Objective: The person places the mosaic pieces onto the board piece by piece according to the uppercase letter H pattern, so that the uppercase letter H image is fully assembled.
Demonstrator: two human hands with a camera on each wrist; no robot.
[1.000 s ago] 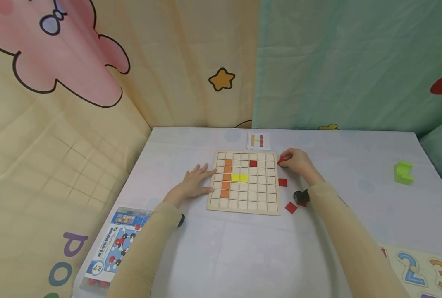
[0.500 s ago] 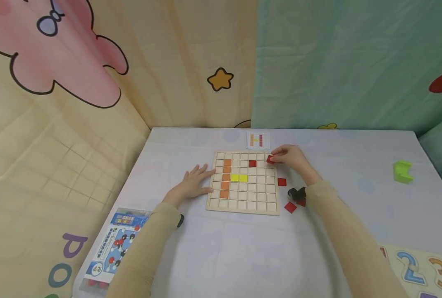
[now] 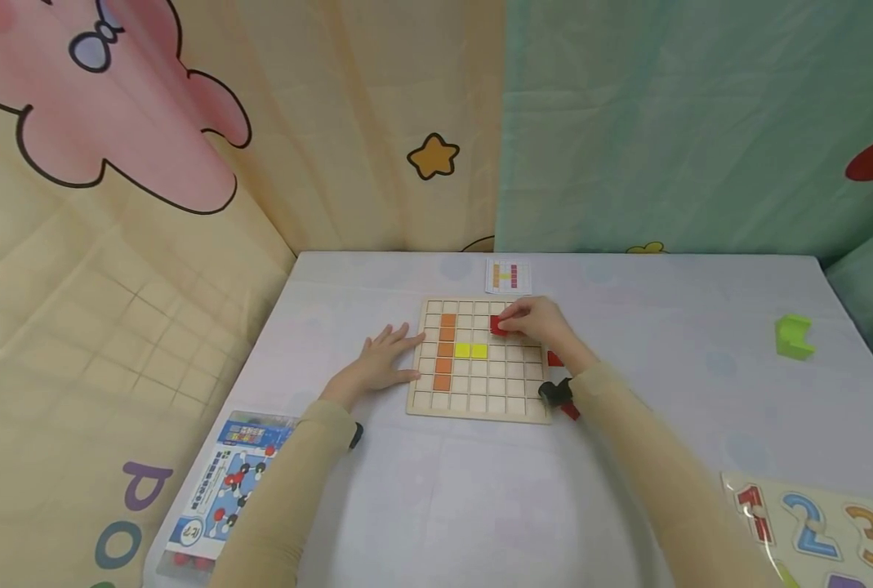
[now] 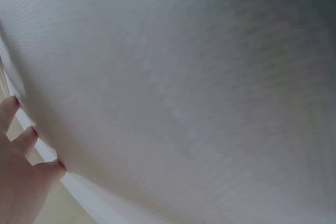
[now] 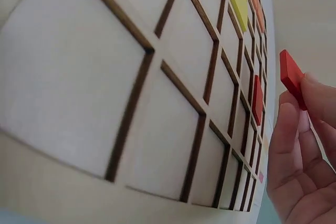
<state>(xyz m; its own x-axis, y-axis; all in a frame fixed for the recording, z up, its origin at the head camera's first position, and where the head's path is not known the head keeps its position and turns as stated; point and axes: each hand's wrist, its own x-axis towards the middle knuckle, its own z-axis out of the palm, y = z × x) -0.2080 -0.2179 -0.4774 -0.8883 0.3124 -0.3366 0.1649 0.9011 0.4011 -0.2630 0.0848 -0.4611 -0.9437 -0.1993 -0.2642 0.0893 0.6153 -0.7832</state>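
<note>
Right hand (image 3: 541, 321) pinches one red tile (image 5: 290, 74); left hand (image 3: 385, 362) spread; two yellow tiles (image 3: 463, 350).

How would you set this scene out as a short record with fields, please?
Board: gridded, flat on the table
Left hand: fingers spread at the board's left edge
Right hand: pinches a held red tile above the board
On the board: orange column, two yellow tiles to its right, a laid red tile
Right of the board: loose red tiles, partly hidden
Beyond the board: pattern card
Left front: box, partly behind the left sleeve
Far right: green block
Right front: number board
</note>
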